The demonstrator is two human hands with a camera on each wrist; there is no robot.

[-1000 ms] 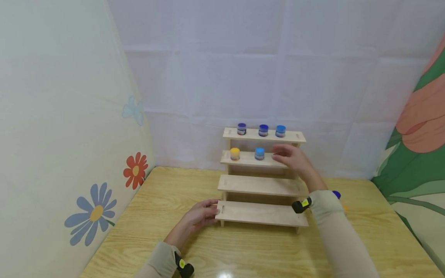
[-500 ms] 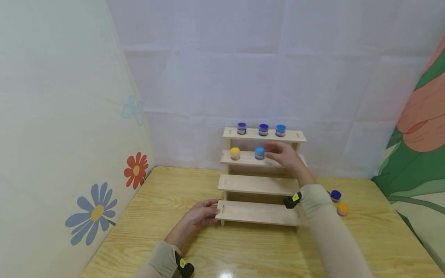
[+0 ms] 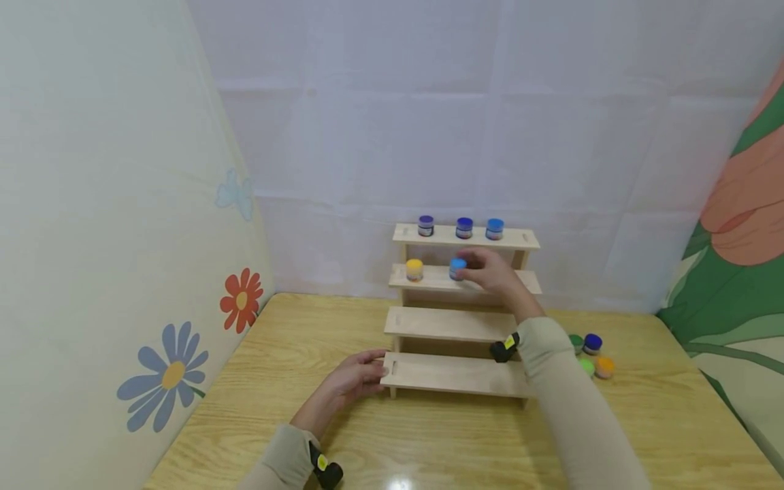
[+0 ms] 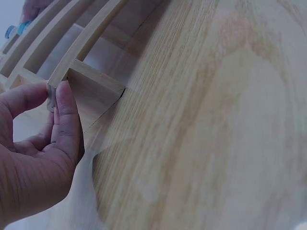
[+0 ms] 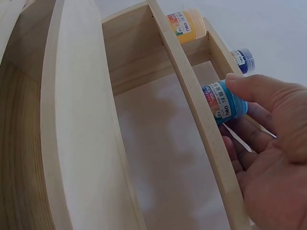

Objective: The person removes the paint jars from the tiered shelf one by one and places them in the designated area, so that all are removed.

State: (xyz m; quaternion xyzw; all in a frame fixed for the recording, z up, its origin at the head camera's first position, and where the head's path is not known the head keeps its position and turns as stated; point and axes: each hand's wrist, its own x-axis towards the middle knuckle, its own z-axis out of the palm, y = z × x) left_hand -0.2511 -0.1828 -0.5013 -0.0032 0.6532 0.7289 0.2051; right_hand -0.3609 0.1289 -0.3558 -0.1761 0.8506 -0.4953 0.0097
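Light-blue jar [image 3: 456,270] stands upright on the second shelf [image 3: 436,275] from top, right of the yellow jar [image 3: 414,270] and just left of the nearer right hand [image 3: 490,272], which pinches it; left hand [image 3: 350,381] grips the bottom shelf [image 3: 456,374] by its left end.

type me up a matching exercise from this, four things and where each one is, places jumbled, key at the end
1. yellow-lidded paint jar
2. left hand
3. right hand
4. orange-lidded paint jar

A. on the table, right of the rack
B. gripping the light-blue paint jar
C. second shelf from the top, left part
D. pinching the bottom shelf

Pairs: 1-C, 2-D, 3-B, 4-A
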